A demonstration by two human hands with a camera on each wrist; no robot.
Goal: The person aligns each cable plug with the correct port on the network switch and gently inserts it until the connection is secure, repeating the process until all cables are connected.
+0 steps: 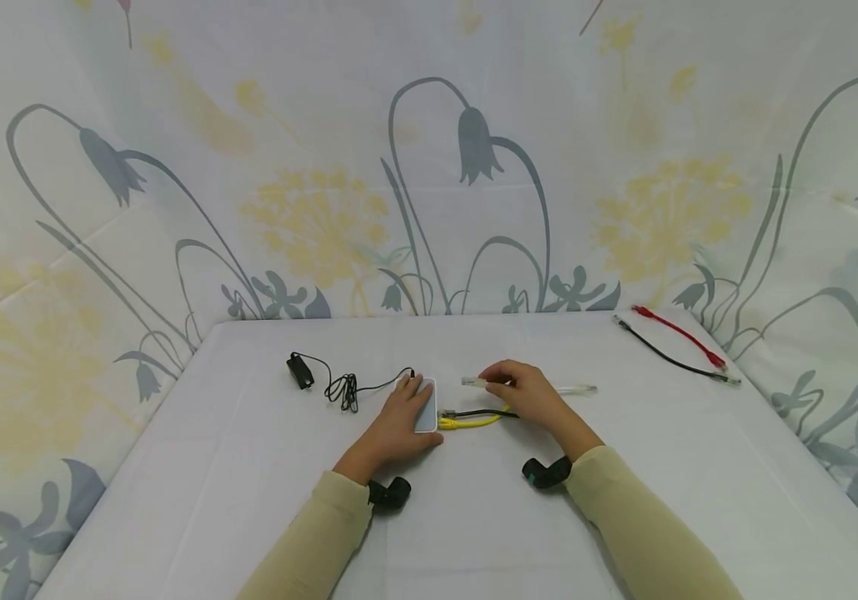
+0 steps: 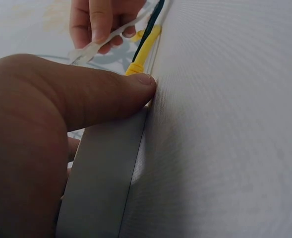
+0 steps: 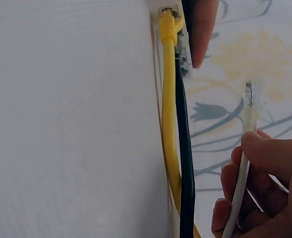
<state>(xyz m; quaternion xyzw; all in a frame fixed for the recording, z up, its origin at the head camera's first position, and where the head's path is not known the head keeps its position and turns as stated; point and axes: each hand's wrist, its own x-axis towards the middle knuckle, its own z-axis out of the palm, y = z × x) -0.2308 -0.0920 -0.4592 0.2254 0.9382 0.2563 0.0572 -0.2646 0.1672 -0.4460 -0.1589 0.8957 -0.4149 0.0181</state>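
Observation:
My left hand point(image 1: 397, 417) grips a small white network switch point(image 1: 426, 408) on the table, its thumb along the near side and fingers over the top. A yellow network cable point(image 3: 169, 99) and a black network cable point(image 3: 183, 124) are plugged into the switch's right side, side by side. To the right, my right hand point(image 1: 529, 393) pinches a white network cable point(image 3: 240, 183) just behind its clear plug point(image 3: 249, 96). That plug points toward the switch, with a gap between them. The white cable's other end point(image 1: 579, 389) shows beyond the right hand.
A black power adapter point(image 1: 299, 371) lies at the back left, its thin bundled cord point(image 1: 343, 390) leading to the switch. At the back right lie a red network cable point(image 1: 679, 331) and another black network cable point(image 1: 664, 357). Patterned cloth point(image 1: 429, 208) hangs behind the white table point(image 1: 474, 533).

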